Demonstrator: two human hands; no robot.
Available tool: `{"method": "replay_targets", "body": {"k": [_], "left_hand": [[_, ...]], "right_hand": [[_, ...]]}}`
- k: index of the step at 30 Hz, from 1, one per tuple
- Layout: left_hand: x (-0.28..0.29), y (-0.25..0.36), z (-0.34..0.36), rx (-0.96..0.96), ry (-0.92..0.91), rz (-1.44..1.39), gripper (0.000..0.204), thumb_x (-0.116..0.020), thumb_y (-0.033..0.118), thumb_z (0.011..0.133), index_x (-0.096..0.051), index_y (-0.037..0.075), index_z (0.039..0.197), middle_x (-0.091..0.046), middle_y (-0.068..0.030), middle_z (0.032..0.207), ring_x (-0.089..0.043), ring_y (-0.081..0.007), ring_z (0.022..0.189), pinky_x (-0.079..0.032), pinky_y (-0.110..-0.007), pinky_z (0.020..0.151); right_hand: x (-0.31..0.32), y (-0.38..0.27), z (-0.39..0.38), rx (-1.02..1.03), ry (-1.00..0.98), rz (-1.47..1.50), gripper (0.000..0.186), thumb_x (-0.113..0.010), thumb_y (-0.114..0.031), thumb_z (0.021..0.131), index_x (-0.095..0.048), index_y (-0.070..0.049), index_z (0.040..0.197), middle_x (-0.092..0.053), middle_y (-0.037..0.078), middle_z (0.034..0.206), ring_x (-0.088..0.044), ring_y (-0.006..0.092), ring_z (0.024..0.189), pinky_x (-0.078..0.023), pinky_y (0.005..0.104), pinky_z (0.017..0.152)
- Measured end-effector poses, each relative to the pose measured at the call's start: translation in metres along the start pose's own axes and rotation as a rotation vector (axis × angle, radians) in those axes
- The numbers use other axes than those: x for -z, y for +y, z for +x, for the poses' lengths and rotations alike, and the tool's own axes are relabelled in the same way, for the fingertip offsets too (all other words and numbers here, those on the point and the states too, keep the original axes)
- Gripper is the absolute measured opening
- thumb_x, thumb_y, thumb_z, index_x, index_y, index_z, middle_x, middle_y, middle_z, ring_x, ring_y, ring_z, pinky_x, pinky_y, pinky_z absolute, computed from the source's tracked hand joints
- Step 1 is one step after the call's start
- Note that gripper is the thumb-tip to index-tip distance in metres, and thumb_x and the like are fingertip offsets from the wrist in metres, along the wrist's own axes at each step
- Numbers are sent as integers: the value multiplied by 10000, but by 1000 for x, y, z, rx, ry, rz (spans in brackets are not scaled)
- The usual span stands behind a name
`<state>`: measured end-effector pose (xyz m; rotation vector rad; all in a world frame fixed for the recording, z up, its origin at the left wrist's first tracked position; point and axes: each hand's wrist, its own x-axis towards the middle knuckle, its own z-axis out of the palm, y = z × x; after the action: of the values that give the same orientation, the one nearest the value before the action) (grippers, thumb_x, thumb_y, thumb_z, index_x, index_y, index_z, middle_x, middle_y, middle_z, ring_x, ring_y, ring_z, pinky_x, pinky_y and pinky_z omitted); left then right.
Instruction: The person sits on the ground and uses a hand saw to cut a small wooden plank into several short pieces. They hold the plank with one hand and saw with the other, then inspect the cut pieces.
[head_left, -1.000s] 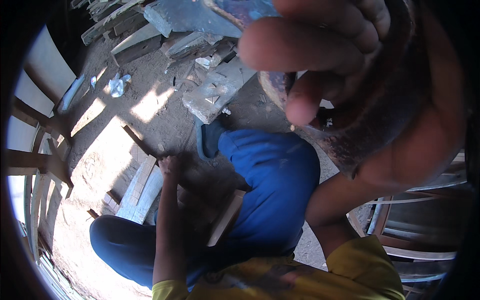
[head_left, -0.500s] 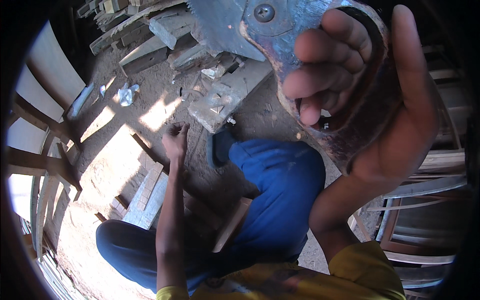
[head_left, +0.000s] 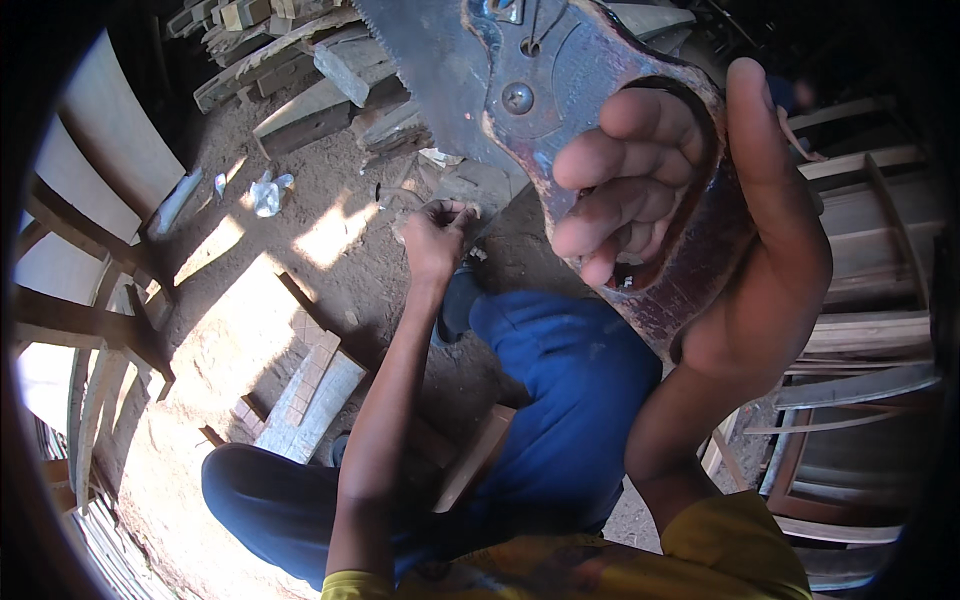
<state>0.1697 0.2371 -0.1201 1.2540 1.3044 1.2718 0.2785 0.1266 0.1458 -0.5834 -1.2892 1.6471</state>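
Close in front of me, my right hand [head_left: 775, 270] is wrapped round the worn, dark red-brown handle of a handsaw [head_left: 430, 85]. Its fingers pass through the handle's opening while the thumb points up along the outer side. The toothed grey blade runs off past the top edge, with a screw showing where it meets the handle. Lower and farther left, my left hand [head_left: 436, 243] is closed in a pinch beside a grey wooden block [head_left: 490, 190] on the ground. Whatever its fingers may hold is too small to make out. The saw partly covers the block.
Scrap wood [head_left: 300, 115] is piled at the far left. Crumpled clear plastic [head_left: 268, 195] lies on the dirt floor. Boards [head_left: 315, 400] rest by my left knee, and a wooden piece [head_left: 478, 455] lies between my legs. Wooden frames [head_left: 850, 465] stand at the right.
My left hand has moved right and away from me, up to the grey block. The saw, with my right hand on it, has shifted slightly left, and more of its handle's top shows.
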Motion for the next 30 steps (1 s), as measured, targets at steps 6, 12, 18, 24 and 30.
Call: {"method": "replay_targets", "body": {"k": [6, 12, 18, 24, 30], "left_hand": [[-23, -10, 17, -102, -43, 296, 111, -702, 86, 755, -719, 37, 853, -680, -206, 801, -683, -341, 765, -529, -390, 714], [-24, -22, 15, -184, -78, 424, 133, -682, 117, 745, -722, 87, 869, -682, -191, 832, -665, -378, 818, -518, -448, 761], [-31, -36, 24, -397, -7, 913, 179, -685, 194, 763, -717, 84, 900, -682, -195, 838, -657, -392, 831, -518, -462, 772], [18, 5, 9, -254, -215, 665, 181, -649, 227, 816, -721, 90, 911, -684, -193, 837, -657, -377, 838, -516, -458, 791], [173, 88, -53, -303, -400, 890, 218, -649, 198, 857, -686, 45, 1008, -701, -151, 860, -675, -304, 830, -527, -372, 775]], "right_hand": [[-19, -3, 2, -36, 229, -78, 613, -191, -401, 1044, -509, 106, 1177, -633, 299, 1059, -686, 355, 876, -590, 389, 683], [-30, 4, 4, -14, 414, -217, 581, -273, -398, 1039, -566, 103, 1078, -666, 283, 943, -705, 314, 735, -590, 357, 593], [-35, 5, 7, 7, 454, -273, 544, -329, -384, 1032, -582, 98, 1026, -673, 266, 887, -702, 280, 677, -580, 334, 558], [-34, 13, 13, -39, 436, -217, 527, -416, -423, 1003, -583, 76, 1027, -677, 234, 897, -693, 245, 667, -566, 303, 563], [-37, 34, 19, -136, 393, -269, 542, -520, -484, 950, -587, 47, 1034, -673, 168, 893, -676, 182, 703, -526, 246, 596]]}}
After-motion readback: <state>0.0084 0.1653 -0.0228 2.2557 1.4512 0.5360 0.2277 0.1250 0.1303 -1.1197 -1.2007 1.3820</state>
